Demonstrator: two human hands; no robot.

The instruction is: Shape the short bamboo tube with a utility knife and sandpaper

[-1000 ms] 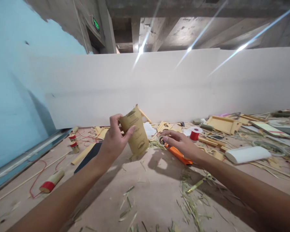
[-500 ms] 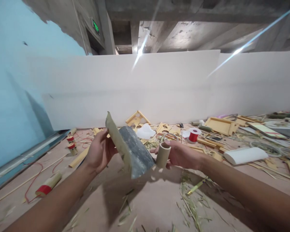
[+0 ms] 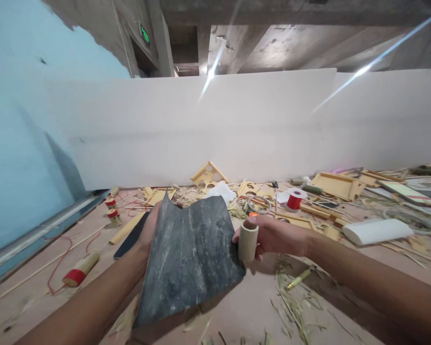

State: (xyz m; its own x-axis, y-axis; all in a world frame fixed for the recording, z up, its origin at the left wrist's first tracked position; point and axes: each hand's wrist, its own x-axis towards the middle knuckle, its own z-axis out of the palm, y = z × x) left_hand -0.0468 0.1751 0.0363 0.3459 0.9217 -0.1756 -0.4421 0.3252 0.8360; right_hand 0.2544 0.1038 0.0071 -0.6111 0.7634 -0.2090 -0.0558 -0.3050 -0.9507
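Note:
A worn sheet of sandpaper (image 3: 196,251), dark grey on the side facing me, spreads across the middle with a wavy upper edge. My left hand (image 3: 153,225) grips its left edge, with most of the fingers hidden behind the sheet. Standing almost upright at the sheet's right edge is a short, hollow bamboo tube (image 3: 248,242). My right hand (image 3: 273,235) is closed around this tube from the right, and the sandpaper's edge meets the fingers there. Beneath both hands lies a pinkish work surface (image 3: 244,311).
Bamboo shavings (image 3: 290,306) and a yellow pencil stub (image 3: 299,279) lie at front right. A red-banded bamboo piece (image 3: 82,269) with red string sits left. Farther back are a spool of red ribbon (image 3: 294,199), a white roll (image 3: 377,231) and a wooden tray (image 3: 337,186). A white partition (image 3: 208,129) stands behind.
The sandpaper has unfolded from a curled, tilted position, and its dark side now faces me, lower and broader. The bamboo tube and my right hand have shifted slightly right and down.

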